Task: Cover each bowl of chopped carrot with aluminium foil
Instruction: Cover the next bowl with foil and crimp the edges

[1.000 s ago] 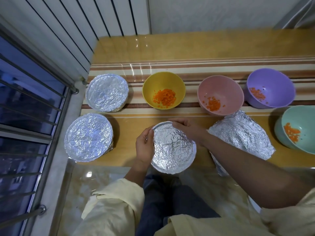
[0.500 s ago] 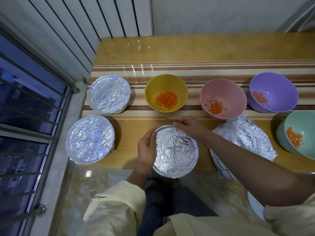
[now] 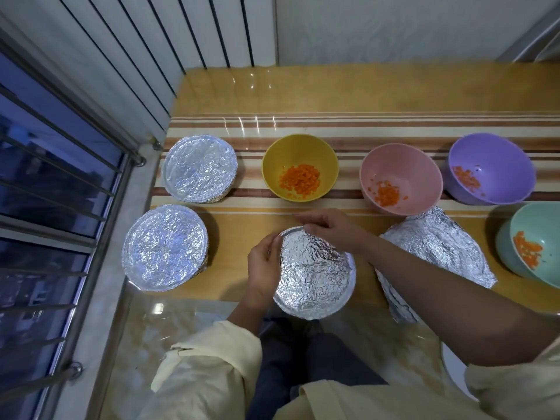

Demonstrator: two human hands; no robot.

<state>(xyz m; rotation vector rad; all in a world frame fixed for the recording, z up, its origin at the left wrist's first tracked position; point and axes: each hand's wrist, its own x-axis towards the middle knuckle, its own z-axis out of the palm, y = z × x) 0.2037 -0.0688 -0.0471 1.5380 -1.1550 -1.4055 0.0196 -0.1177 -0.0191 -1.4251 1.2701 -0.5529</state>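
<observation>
Here's the long yellow surface (image 3: 363, 95) with its striped band, running left to right under everything. On its right side lies the loose foil (image 3: 436, 253), crumpled, its long axis going from the pink bowl towards the near edge, where its near end hangs over.

Two covered bowls (image 3: 200, 168) (image 3: 165, 247) sit at the left by the window, one behind the other, both sealed flat across the top. Across the striped band, a row stands uncovered, mouths up: yellow bowl (image 3: 272, 165), pink bowl (image 3: 418, 174), purple bowl (image 3: 500, 165). The teal bowl (image 3: 542, 225) sits nearer at the far right, tipped slightly.

Now the action. The front bowl (image 3: 321, 310) is right at the near edge of the surface, in the middle, mouth up. Its foil cover (image 3: 315, 274) dips inward, wrinkled. The left hand (image 3: 263, 268) is at the left rim, grip narrow, fingers curled and pinching the foil edge. The right hand (image 3: 330, 227) reaches over the far rim, grip curled down onto the foil there, the forearm crossing over the bowl's right side.

Smallest of all is the chopped carrot (image 3: 300, 178), an orange heap in the yellow bowl, with thinner scatters in the other three.
</observation>
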